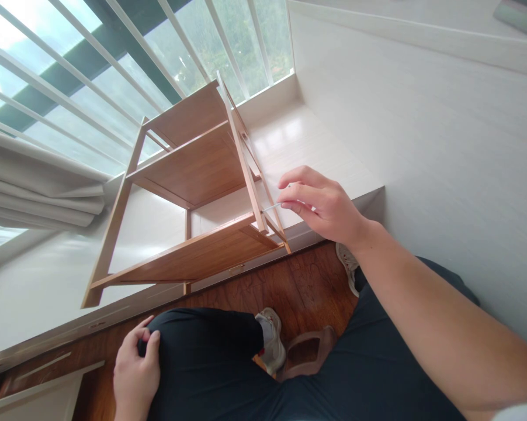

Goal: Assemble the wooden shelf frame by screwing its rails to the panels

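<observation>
pale ledge, 3-tier brown wooden shelf

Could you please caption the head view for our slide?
The right hand holds a thin silvery rod at a brown wooden three-tier rack.

Pale window ledge carries three-tier wooden shelf rack, angled in view, lowest board blocking sight of part of ledge's front edge. Daylight gleams off ledge's smooth surface to right of rack. Below, reddish-brown wood floor meets ledge's base. On floor, person's two light-colored sneakers: left sneaker just beside brown object, its exact kind unclear; right sneaker near ledge's base, partly hidden, well apart from left one.
</observation>
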The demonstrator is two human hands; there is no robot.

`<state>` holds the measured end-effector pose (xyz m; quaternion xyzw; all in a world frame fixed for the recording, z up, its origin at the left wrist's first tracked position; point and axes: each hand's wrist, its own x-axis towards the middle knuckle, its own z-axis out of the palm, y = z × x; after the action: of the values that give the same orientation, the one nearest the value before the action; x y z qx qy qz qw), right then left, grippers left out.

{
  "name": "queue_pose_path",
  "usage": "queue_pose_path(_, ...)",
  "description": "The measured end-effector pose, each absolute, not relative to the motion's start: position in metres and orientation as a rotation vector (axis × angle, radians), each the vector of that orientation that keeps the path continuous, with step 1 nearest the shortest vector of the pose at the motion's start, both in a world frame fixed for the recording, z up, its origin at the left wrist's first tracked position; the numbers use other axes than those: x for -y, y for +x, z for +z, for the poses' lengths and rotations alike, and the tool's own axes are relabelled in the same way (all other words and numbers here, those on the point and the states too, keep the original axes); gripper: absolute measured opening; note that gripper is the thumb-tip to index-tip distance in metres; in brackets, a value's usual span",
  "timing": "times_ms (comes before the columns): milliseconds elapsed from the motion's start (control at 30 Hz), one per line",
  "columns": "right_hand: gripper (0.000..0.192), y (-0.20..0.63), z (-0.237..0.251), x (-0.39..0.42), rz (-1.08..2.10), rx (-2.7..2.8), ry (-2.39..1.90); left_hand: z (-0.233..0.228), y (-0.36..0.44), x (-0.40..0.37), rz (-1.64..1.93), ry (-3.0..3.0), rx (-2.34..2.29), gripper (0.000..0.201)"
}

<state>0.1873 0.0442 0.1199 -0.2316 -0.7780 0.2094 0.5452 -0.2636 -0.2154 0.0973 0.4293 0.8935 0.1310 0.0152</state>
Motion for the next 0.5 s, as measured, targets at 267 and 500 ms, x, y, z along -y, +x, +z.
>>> queue_pose_path(267,0.019,0.1855,0.1221,-0.0441,0.521,1.853,-0.511,0.0968,-0.2646,0.2173,0.378,1.325,-2.786,0.034)
queue_pose_path(500,0.020,0.1843,0.1221,-0.0436,0.625,1.799,-0.481,0.0988,-0.2622,0.2158,0.384,1.305,-2.783,0.033)
